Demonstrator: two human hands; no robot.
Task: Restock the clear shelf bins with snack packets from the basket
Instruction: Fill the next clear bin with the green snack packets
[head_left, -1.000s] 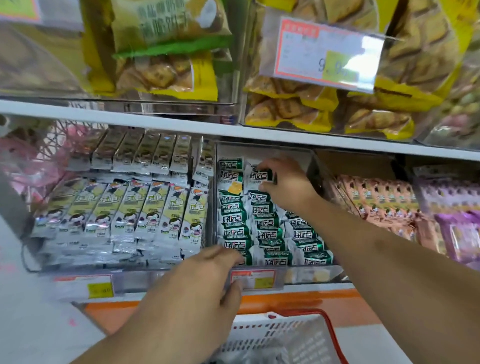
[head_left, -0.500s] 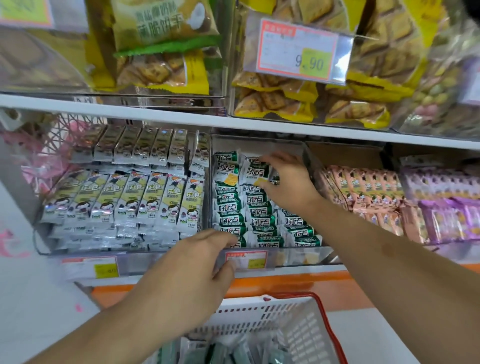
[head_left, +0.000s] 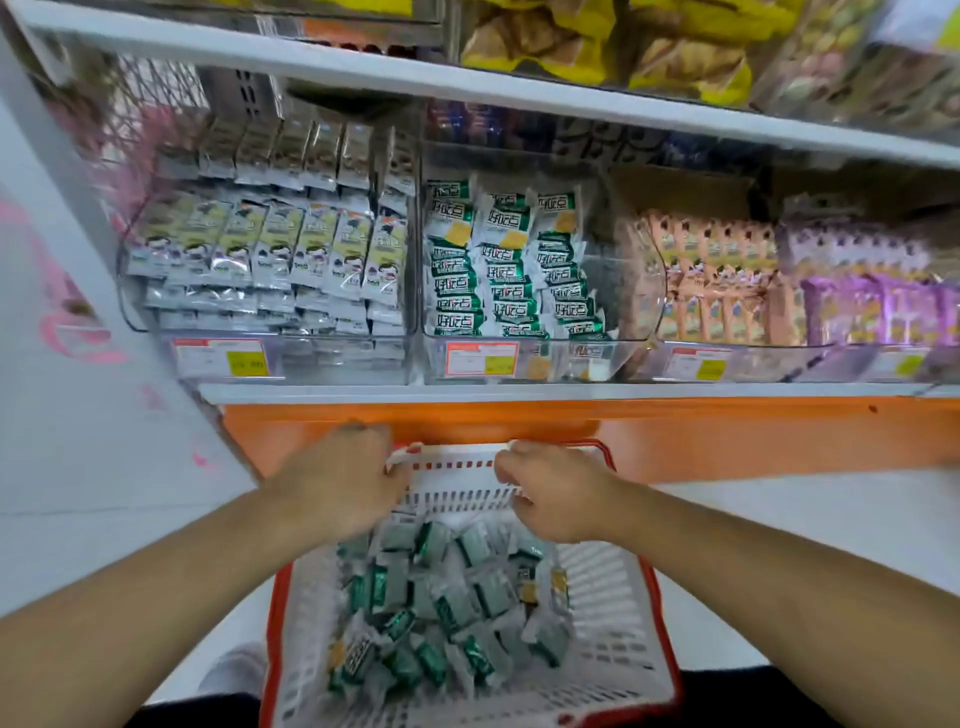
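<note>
The white basket (head_left: 613, 597) with a red rim sits on the floor below me, holding several green-and-white snack packets (head_left: 441, 603). My left hand (head_left: 337, 483) and my right hand (head_left: 556, 493) are both at the basket's far wall, fingers curled over its rim; the fingertips are hidden. On the shelf above, the middle clear bin (head_left: 623, 358) holds rows of the same green packets (head_left: 498, 270), with a gap on its right side.
A clear bin of yellow-and-silver packets (head_left: 270, 249) stands to the left, with peach packets (head_left: 711, 280) and purple packets (head_left: 872, 301) to the right. Price tags (head_left: 480, 358) hang on the bin fronts. An orange panel (head_left: 727, 436) runs below the shelf.
Both hands have dropped from the shelf to the basket's far rim: the right left the green packets in the bin, the left came off the bin front. My view has tilted down.
</note>
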